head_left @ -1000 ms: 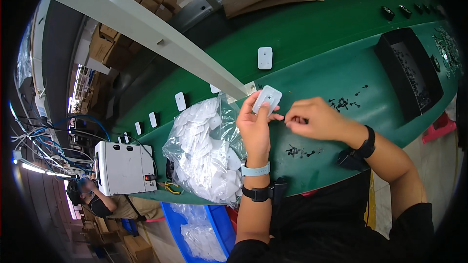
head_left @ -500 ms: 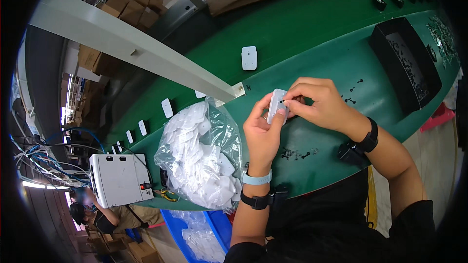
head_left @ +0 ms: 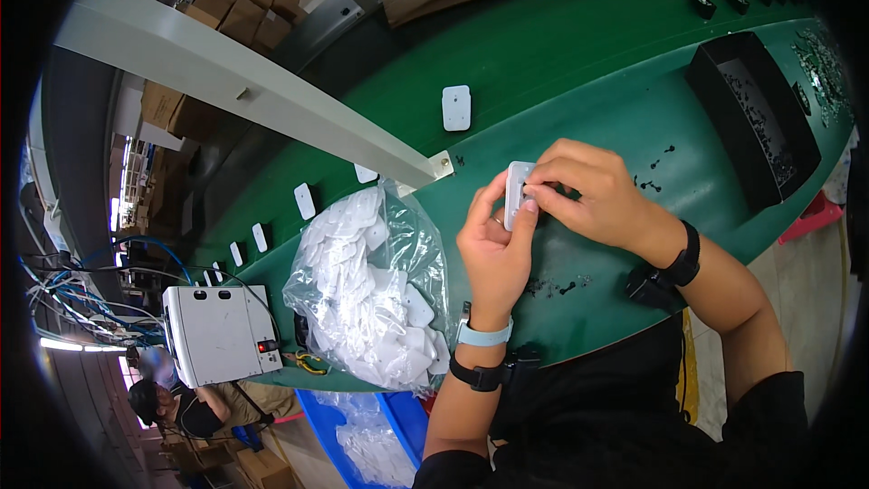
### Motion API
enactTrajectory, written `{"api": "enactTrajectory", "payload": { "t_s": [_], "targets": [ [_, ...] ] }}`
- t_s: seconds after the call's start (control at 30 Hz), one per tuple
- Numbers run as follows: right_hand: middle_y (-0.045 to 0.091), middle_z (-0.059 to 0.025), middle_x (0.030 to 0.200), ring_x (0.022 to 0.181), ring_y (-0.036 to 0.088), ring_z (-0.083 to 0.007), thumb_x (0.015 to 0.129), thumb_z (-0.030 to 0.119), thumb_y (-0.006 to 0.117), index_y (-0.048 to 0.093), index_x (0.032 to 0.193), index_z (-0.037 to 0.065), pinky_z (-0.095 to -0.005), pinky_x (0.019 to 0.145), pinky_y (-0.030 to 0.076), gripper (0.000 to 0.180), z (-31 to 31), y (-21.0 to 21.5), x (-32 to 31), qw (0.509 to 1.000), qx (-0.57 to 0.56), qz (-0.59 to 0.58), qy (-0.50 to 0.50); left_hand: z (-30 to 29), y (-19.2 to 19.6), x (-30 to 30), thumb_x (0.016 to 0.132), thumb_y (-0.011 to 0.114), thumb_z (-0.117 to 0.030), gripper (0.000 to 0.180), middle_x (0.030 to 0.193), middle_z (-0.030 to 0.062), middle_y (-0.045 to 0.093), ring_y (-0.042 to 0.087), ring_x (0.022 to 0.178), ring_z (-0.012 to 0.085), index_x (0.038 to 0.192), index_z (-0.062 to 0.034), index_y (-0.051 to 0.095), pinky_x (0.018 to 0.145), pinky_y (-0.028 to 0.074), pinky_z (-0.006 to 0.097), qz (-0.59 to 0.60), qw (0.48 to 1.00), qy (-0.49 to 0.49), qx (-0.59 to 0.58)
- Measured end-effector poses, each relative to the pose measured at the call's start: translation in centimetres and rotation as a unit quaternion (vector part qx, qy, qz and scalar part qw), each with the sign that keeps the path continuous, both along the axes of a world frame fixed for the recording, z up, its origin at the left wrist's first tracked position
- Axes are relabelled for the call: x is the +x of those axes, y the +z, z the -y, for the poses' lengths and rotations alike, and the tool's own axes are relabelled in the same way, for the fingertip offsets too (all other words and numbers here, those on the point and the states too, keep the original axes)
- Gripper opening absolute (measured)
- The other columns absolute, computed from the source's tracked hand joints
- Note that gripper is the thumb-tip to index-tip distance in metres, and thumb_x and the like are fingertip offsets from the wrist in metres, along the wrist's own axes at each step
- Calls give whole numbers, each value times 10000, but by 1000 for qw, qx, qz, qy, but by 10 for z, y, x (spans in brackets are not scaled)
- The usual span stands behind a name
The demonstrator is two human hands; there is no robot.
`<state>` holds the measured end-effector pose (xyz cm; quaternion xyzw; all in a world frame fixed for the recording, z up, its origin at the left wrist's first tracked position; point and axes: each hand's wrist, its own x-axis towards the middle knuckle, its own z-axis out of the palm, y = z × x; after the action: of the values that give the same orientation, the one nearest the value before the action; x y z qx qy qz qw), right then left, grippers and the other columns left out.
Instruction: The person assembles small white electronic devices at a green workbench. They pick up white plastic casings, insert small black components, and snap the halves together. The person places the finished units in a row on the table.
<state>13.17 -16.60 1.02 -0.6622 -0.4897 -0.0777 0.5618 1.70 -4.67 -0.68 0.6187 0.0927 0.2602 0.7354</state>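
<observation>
Left hand [head_left: 493, 258] and right hand [head_left: 606, 195] come together over the bench [head_left: 606, 330], meeting at one white plate [head_left: 515, 190]. The left hand clamps it, tilted up on its edge, with the thumb at the near side. The right hand has its thumb and forefinger drawn together at the plate's face; whether they pinch a small part is hidden by the fingers.

Work on this plate looks under way rather than finished: the fingertips are at its face, and I cannot tell whether anything is seated in it. Beyond the hands and off to their left, other plates [head_left: 456, 109] lie spaced out along the green strip [head_left: 561, 54], seemingly dealt with, though their detail is too small to confirm. Much appears to be left: the clear bag [head_left: 371, 294] just left of the left hand is full of similar white pieces. Loose black parts [head_left: 648, 185] lie on the bench to the right of the hands, with more [head_left: 568, 289] just below them. Farther right stands a black box [head_left: 713, 113] holding small dark parts.
</observation>
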Motion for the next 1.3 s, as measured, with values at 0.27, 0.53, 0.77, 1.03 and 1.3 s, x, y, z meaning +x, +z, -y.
{"api": "enactTrajectory", "payload": {
  "t_s": [0.27, 0.53, 0.77, 1.03, 1.3],
  "targets": [
    [638, -90, 848, 670, 638, -232, 803, 4, 746, 700, 890, 5, -324, 593, 521, 99, -4, -4, -5, 1000, 7, -2, -20, 3, -1, 2, 959, 621, 68, 398, 1253, 152, 624, 632, 1124, 194, 1341, 113, 521, 966, 549, 319, 15, 1000, 16, 3],
    [628, -68, 855, 698, 635, -160, 804, -2, 740, 692, 970, 4, -294, 578, 509, 172, 1, 5, -3, 994, -32, -103, -2, 0, -2, -1, 957, 638, 42, 372, 1248, 150, 626, 639, 1113, 185, 1313, 108, 554, 951, 543, 318, 2, 1000, 13, 27],
    [642, -76, 941, 791, 646, -92, 857, 2, 737, 650, 1010, -54, -221, 614, 558, 184, 2, 2, 5, 901, -35, -405, 153, 3, 6, -3, 978, 644, -32, 291, 1165, 151, 688, 678, 1044, 189, 1236, 97, 608, 923, 548, 305, -34, 999, 14, -19],
    [653, -39, 844, 711, 630, -74, 866, 57, 768, 641, 993, -17, -231, 581, 520, 194, -1, -25, 10, 903, -45, -391, 173, -1, -5, 4, 969, 613, -39, 212, 981, 141, 726, 700, 783, 167, 1134, 92, 642, 753, 579, 284, -94, 994, -3, -56],
    [675, -31, 860, 754, 630, -115, 864, 20, 674, 681, 989, 17, -265, 665, 516, 125, 8, 73, 70, 990, -58, -127, -1, -10, -2, 1, 977, 584, -32, 198, 977, 176, 722, 720, 781, 220, 1115, 97, 643, 771, 604, 343, -67, 992, 15, -109]
  ]
}}
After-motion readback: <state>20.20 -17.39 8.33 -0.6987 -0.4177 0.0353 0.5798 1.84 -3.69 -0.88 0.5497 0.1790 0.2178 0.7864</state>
